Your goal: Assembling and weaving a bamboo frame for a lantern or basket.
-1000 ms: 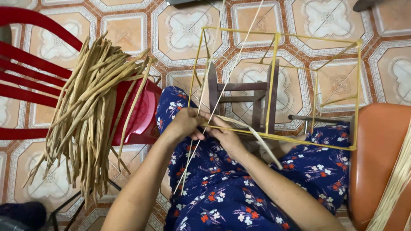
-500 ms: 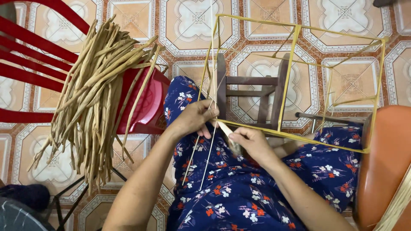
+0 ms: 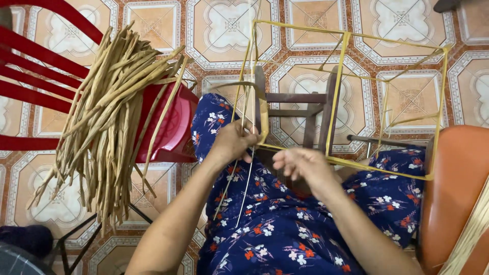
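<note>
A box-shaped frame of thin yellow rods (image 3: 340, 76) rests across my lap in blue flowered cloth (image 3: 285, 229). My left hand (image 3: 232, 142) is closed on the frame's near left corner, where pale thin strands (image 3: 243, 188) hang down over my knee. My right hand (image 3: 303, 164) hovers just right of it beside the lower front rod, blurred, fingers bent; whether it pinches a strand I cannot tell. A flat tan strip (image 3: 239, 85) bends over the frame's left upright.
A thick bundle of dried tan strips (image 3: 109, 117) lies draped over a red plastic chair (image 3: 46, 86) at left. A small wooden stool (image 3: 300, 109) stands behind the frame. An orange seat (image 3: 453, 188) with pale fibres (image 3: 471, 237) sits at right. Patterned floor tiles lie all around.
My left hand stayed on the frame corner. My right hand pulled away from that corner to the right and down. The view shifted, so the frame appears farther right.
</note>
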